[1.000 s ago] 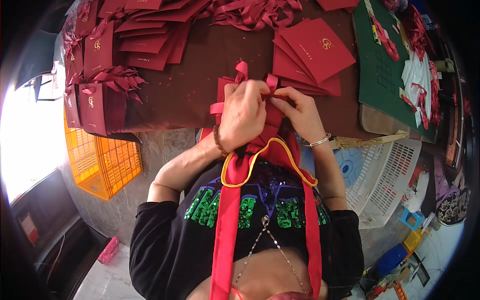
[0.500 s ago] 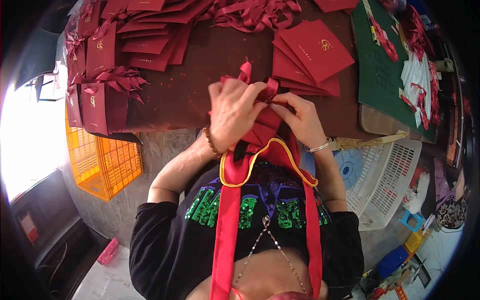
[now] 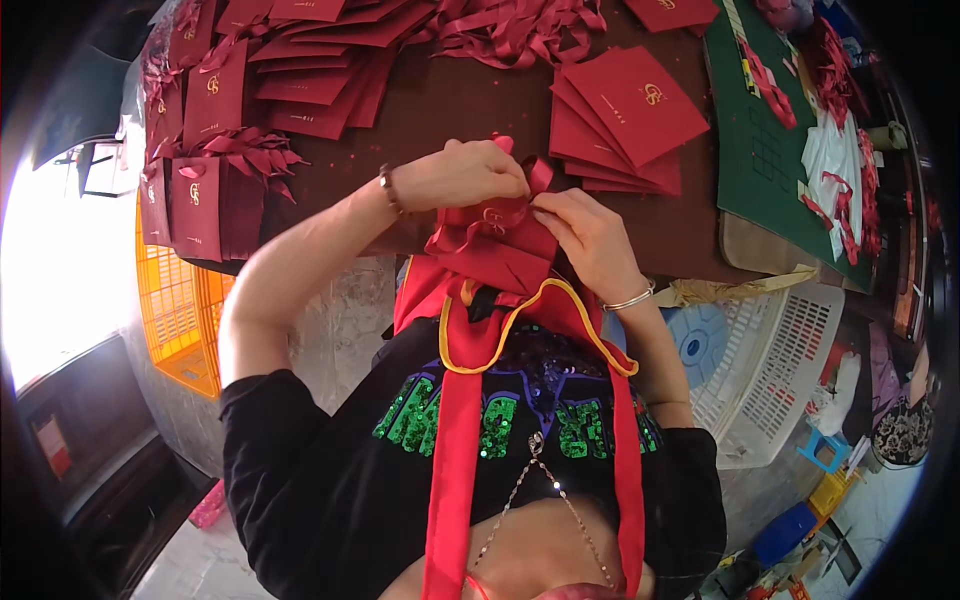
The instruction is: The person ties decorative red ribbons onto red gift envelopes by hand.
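Observation:
At the table's near edge, a small red paper bag (image 3: 497, 262) with a gold mark lies in front of me. My left hand (image 3: 468, 176) reaches over its top, fingers pinched on a dark red ribbon (image 3: 541, 178). Close beside it, my right hand (image 3: 592, 238) has thumb and forefinger pressed together on the same ribbon. The ribbon loops up between the two hands. Exactly how it runs through the bag is hidden by my fingers.
Flat red bags (image 3: 640, 105) lie stacked at right, more (image 3: 320, 85) at far left. Finished-looking bags with ribbon handles (image 3: 195, 210) stand at left. Loose ribbons (image 3: 520, 30) heap at the back. A green board (image 3: 755, 170), orange crate (image 3: 180, 310) and white basket (image 3: 770, 370) flank me.
My left hand has turned, its elbow swinging out to the left and its wrist rising, uncovering more of the bag. My right hand stays almost in place at the ribbon.

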